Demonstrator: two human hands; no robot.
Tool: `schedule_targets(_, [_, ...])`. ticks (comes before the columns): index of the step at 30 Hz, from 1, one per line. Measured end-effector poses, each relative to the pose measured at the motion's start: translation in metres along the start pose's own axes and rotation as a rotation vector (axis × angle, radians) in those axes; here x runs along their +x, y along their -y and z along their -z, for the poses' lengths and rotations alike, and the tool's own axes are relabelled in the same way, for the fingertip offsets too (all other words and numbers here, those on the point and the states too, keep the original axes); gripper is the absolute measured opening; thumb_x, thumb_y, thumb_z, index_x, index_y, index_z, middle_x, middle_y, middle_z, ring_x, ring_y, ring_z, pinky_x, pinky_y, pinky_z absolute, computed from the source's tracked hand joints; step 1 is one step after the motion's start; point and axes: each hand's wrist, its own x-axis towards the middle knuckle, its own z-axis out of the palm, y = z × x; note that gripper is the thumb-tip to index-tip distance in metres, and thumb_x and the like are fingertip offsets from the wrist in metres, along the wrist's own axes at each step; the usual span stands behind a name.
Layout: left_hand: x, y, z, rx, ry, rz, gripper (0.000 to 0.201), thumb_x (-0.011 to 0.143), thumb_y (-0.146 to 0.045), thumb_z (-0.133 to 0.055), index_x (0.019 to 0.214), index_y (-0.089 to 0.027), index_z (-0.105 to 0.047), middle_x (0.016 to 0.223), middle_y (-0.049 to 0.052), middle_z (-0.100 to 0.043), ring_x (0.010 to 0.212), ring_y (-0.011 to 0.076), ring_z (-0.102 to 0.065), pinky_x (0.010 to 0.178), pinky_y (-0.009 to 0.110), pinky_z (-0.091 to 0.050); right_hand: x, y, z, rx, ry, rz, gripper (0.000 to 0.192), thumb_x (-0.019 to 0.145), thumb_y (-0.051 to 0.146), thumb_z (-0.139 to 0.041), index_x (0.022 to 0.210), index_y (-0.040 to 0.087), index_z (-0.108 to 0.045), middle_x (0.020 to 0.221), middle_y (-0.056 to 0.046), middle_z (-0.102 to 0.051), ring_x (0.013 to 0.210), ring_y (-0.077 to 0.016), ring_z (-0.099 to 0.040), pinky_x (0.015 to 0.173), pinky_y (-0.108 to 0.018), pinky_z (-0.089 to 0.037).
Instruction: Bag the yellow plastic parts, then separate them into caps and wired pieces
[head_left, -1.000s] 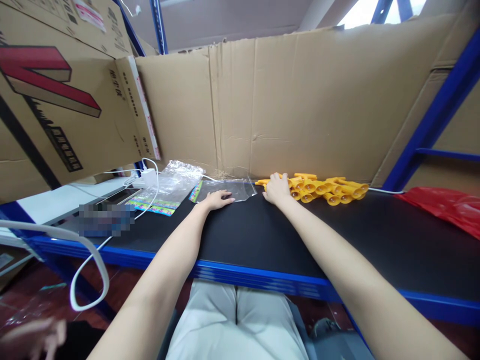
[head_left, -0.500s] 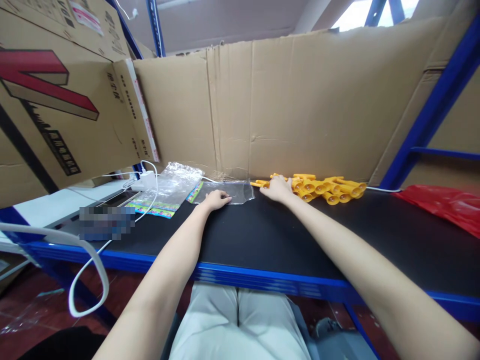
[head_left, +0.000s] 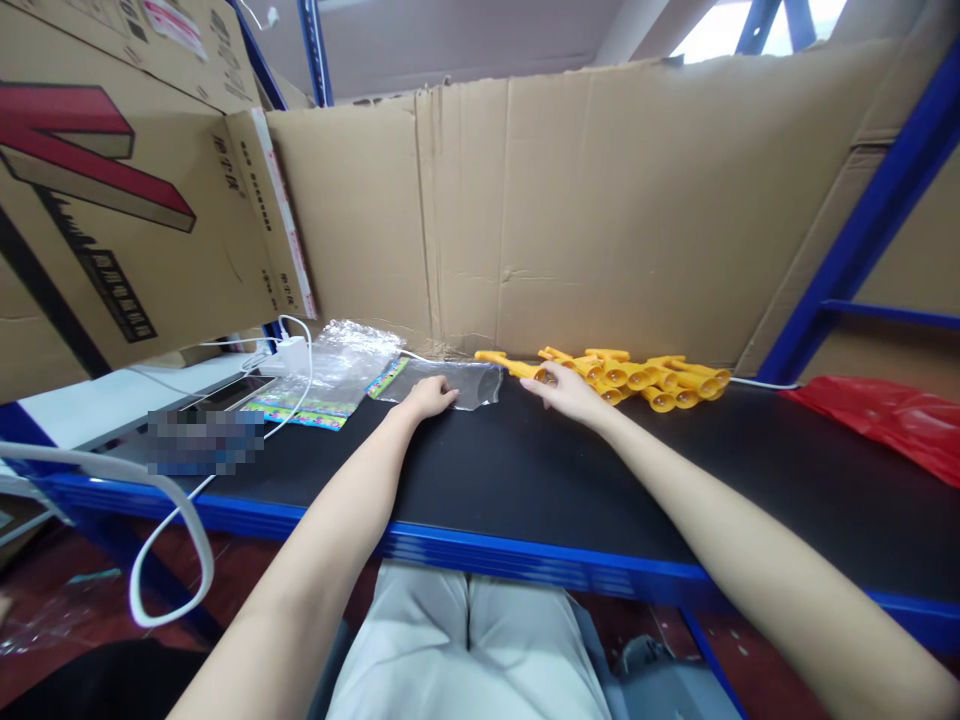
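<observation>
the right hand [head_left: 568, 388] grips one yellow toy [head_left: 510, 364] (long axis pointing frame-left) toward the clear bag [head_left: 450, 380], pinned flat by the left hand [head_left: 429, 397].

A pixelated blur [head_left: 204, 441] hides something on the bench's left, and the red bag [head_left: 892, 420] runs off the right edge.

A black worktop [head_left: 525, 480] with a blue front edge carries a heap of yellow plastic toys [head_left: 645, 375] at the back, a clear plastic bag [head_left: 457, 380] left of them, a stack of printed clear bags [head_left: 337, 375], a white charger cable [head_left: 292, 400] and a red plastic bag [head_left: 885, 415] at far right.
</observation>
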Motion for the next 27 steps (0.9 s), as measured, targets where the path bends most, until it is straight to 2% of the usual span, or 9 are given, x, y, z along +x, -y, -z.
schedule_targets(4, [0.000, 0.000, 0.004, 0.035, -0.012, 0.009, 0.027, 0.083, -0.036, -0.045, 0.082, -0.016, -0.063, 0.090, 0.011, -0.068, 0.087, 0.0228, -0.063, 0.075, 0.028, -0.046, -0.006, -0.005, -0.002, -0.121, 0.155, 0.060, 0.031, 0.077, 0.049, -0.053, 0.077, 0.018, -0.048, 0.066, 0.002, -0.050, 0.059, -0.0108, -0.047, 0.057, -0.025, -0.036])
schedule_targets(8, [-0.004, -0.010, 0.009, 0.083, -0.033, 0.126, 0.038, 0.084, -0.046, -0.040, 0.088, -0.016, -0.064, 0.098, 0.013, -0.067, 0.096, 0.0255, -0.061, 0.080, 0.031, -0.045, -0.008, -0.011, 0.003, -0.233, 0.276, 0.021, 0.029, 0.073, 0.046, -0.058, 0.079, 0.018, -0.053, 0.066, 0.003, -0.048, 0.057, -0.0097, -0.046, 0.054, -0.024, -0.034])
schedule_targets(12, [-0.010, -0.032, 0.009, 0.108, -0.056, 0.198, 0.073, 0.074, -0.073, -0.034, 0.111, -0.014, -0.056, 0.114, 0.019, -0.061, 0.109, 0.0352, -0.054, 0.093, 0.049, -0.037, -0.007, -0.016, 0.007, -0.250, 0.326, -0.023, 0.026, 0.072, 0.043, -0.060, 0.078, 0.018, -0.054, 0.067, 0.002, -0.051, 0.058, -0.0107, -0.049, 0.054, -0.025, -0.036])
schedule_targets(15, [-0.012, -0.046, 0.006, 0.152, -0.028, 0.177, 0.085, 0.068, -0.079, -0.035, 0.121, -0.014, -0.050, 0.119, 0.021, -0.057, 0.114, 0.0392, -0.049, 0.099, 0.060, -0.022, -0.006, -0.017, 0.007, -0.264, 0.300, -0.041, 0.025, 0.071, 0.042, -0.061, 0.073, 0.019, -0.052, 0.067, 0.001, -0.052, 0.059, -0.0120, -0.051, 0.055, -0.026, -0.038])
schedule_targets(18, [-0.012, -0.053, 0.004, 0.177, -0.015, 0.174, 0.068, 0.075, -0.068, -0.040, 0.117, -0.017, -0.053, 0.115, 0.018, -0.060, 0.111, 0.0372, -0.052, 0.099, 0.064, -0.016, -0.006, -0.015, 0.009, -0.271, 0.270, -0.021, 0.024, 0.070, 0.040, -0.060, 0.072, 0.019, -0.051, 0.066, 0.001, -0.052, 0.058, -0.0123, -0.050, 0.054, -0.026, -0.039])
schedule_targets(22, [-0.012, -0.054, 0.004, 0.206, -0.013, 0.151, 0.041, 0.077, -0.047, -0.050, 0.105, -0.019, -0.059, 0.108, 0.014, -0.064, 0.104, 0.0343, -0.056, 0.098, 0.066, -0.016, -0.007, -0.011, 0.014, -0.252, 0.273, -0.064, 0.023, 0.071, 0.040, -0.060, 0.075, 0.019, -0.052, 0.066, 0.001, -0.051, 0.058, -0.0122, -0.048, 0.053, -0.026, -0.037])
schedule_targets(27, [-0.014, -0.057, 0.003, 0.200, -0.023, -0.026, 0.024, 0.080, -0.033, -0.046, 0.086, -0.018, -0.063, 0.097, 0.011, -0.067, 0.097, 0.0297, -0.060, 0.099, 0.060, -0.023, -0.007, -0.010, 0.017, -0.198, 0.259, -0.063, 0.024, 0.071, 0.039, -0.061, 0.075, 0.018, -0.050, 0.066, 0.003, -0.047, 0.058, -0.0102, -0.044, 0.055, -0.026, -0.036])
